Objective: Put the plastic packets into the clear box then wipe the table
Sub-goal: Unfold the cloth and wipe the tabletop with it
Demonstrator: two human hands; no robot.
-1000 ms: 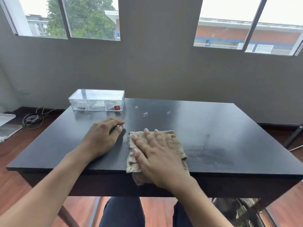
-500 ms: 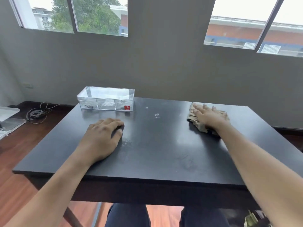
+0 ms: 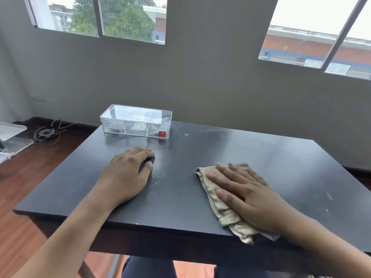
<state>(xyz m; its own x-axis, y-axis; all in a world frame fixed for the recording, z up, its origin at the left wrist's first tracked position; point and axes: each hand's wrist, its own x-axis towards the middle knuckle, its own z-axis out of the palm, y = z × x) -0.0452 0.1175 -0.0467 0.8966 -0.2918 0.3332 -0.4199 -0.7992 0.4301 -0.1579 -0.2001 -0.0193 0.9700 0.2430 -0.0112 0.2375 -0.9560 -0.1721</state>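
The clear box (image 3: 112, 125) stands at the far left of the black table (image 3: 200, 149), with plastic packets (image 3: 137, 127) lying inside it and a red sticker on its front. My right hand (image 3: 247, 195) lies flat, fingers spread, pressing a beige cloth (image 3: 226, 215) onto the table near the front right edge. Part of the cloth hangs over that edge. My left hand (image 3: 130, 177) rests palm down on the table in front of the box, holding nothing.
A small white crumb (image 3: 186, 135) lies right of the box, and faint white marks (image 3: 329, 195) show near the table's right side. Cables (image 3: 47, 132) and a white tray (image 3: 12, 137) are on the wooden floor at left. A grey wall is behind the table.
My right hand swept the cloth from the front middle out to the far right, then back toward the front right edge. Specks near the table's middle are gone. My left hand stayed put.
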